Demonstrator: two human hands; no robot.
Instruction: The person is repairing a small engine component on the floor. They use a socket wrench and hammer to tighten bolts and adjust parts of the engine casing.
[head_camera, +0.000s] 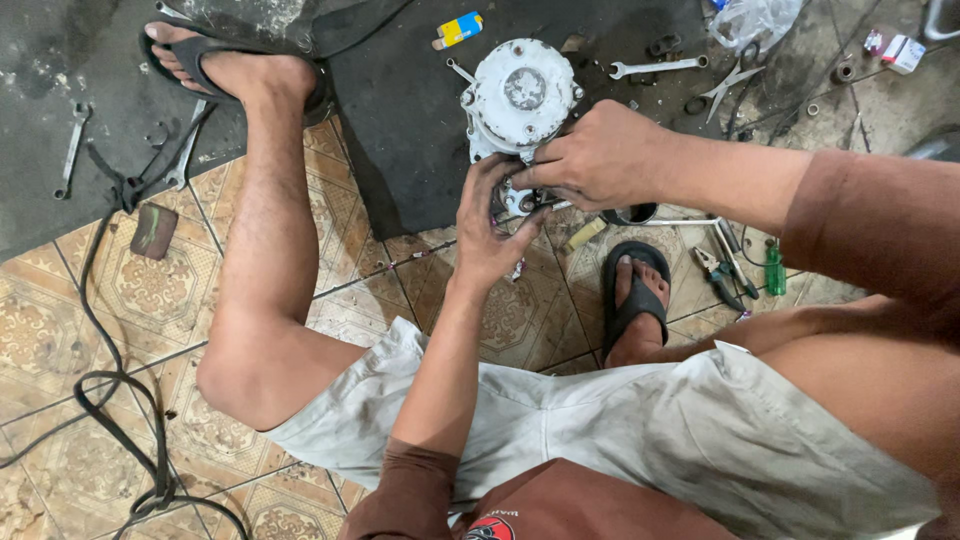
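Head view: The person sits on the patterned tile floor (150, 290) with knees spread, a sandalled foot at either side. A white round-faced metal unit (522, 95), resembling a compressor body, stands on end on a dark rubber mat (410, 130) between the feet. The right hand (600, 155) is closed over the lower front edge of the unit, fingers curled and pressed against the casing. The left hand (490, 230) comes up from below, fingers bent around the underside of the same edge, where they pinch a small part; what that part is cannot be told, as both hands cover it. The two hands touch each other at the fingertips.

On the mat behind the unit lie a combination wrench (655, 68), a pair of scissors (732, 80) and a small yellow-and-blue pack (458, 29). Near the right foot lie pliers (718, 275) and a green-handled screwdriver (775, 270). To the far left, a spanner (72, 150) rests on the grey concrete, and a black cable (110, 380) runs in loops across the tiles.
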